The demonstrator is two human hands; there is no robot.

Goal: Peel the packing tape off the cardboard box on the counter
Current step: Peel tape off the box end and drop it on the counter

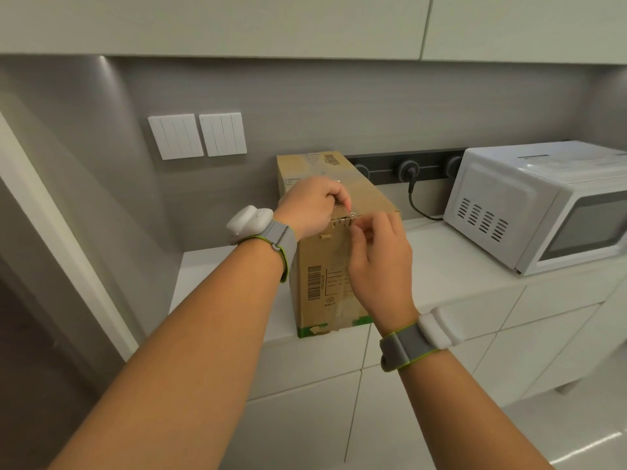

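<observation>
One cardboard box (334, 232) stood on the white counter (451, 266), its near end at the counter's front edge and its far end close to the grey wall. A barcode label and printed lines showed on the near face, with a green strip along the bottom.

Two hands worked at the box's near top edge. The left hand (310, 206) lay over the top of the box with its fingers curled down, pinching a small piece of clear tape (349, 214) at the edge. The right hand (378, 252) was in front of the near face, its fingers bent and its thumb and forefinger closed on the same bit of tape; exactly how much tape each held was too small to tell. The tape sat at the seam where the top met the near face, a short glossy end lifted there.

Each wrist carried one grey band with a white block on it, two bands in all.

One white microwave (543, 205) stood on the counter to the right, well apart from the box. Behind the box ran one dark socket rail (407, 167) with three round sockets visible, and one black cord (419, 205) hung from the middle one. Two white switch plates (196, 135) sat side by side on the wall to the left.
</observation>
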